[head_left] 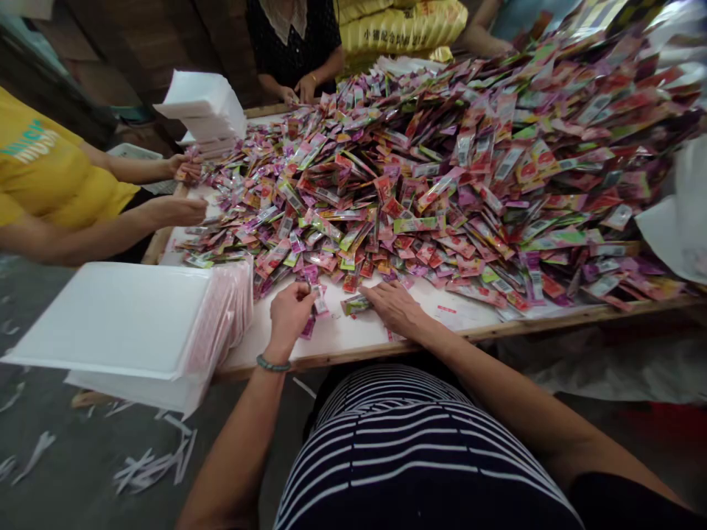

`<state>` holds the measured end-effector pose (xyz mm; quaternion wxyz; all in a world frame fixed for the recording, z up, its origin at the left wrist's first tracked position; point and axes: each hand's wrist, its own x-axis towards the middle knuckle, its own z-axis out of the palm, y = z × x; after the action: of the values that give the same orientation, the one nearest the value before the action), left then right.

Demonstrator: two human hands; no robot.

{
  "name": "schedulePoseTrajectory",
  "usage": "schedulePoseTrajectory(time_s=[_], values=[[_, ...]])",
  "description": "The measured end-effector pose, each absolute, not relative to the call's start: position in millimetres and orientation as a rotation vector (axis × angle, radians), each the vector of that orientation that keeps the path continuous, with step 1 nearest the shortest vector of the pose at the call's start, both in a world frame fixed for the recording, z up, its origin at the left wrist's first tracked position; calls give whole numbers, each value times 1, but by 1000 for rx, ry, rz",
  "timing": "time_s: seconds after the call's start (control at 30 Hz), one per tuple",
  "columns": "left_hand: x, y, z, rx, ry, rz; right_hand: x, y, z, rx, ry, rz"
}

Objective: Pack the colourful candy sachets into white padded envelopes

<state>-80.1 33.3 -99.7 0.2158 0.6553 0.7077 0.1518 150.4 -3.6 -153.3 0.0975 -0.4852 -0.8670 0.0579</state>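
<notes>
At the table's near edge, my left hand (291,313) pinches a small pink-and-purple packet (319,300) between thumb and fingers. A green bracelet circles that wrist. My right hand (396,308) lies palm down on the white tabletop, its thumb and fingertips closed on the end of a green printed packet (354,305). Just beyond both hands rises a large pile of small glossy packets (387,184) in pink, red, purple and green. The packets' contents cannot be made out.
A stack of white padded sheets or bags (121,316) overhangs the table's left corner. Another white stack (204,107) stands farther back. Co-workers' hands are at the left and far sides. Yellow sacks (403,28) lie behind the table. Paper strips (157,464) litter the floor.
</notes>
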Motion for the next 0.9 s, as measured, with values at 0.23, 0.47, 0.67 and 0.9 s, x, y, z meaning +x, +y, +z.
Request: schedulePoseTrajectory(time_s=[0.23, 0.47, 0.67, 0.9], values=[[-87, 13, -96, 1931, 2028, 19, 152, -6, -147, -1660, -2520, 189], [-99, 7, -94, 1805, 2032, -27, 169, -29, -156, -1953, -1739, 470], [-70, 19, -98, 1938, 2091, 42, 189, -13, -143, -2145, -1533, 328], [-61, 14, -117, 2013, 2054, 26, 192, -19, -140, -2326, -1930, 427]])
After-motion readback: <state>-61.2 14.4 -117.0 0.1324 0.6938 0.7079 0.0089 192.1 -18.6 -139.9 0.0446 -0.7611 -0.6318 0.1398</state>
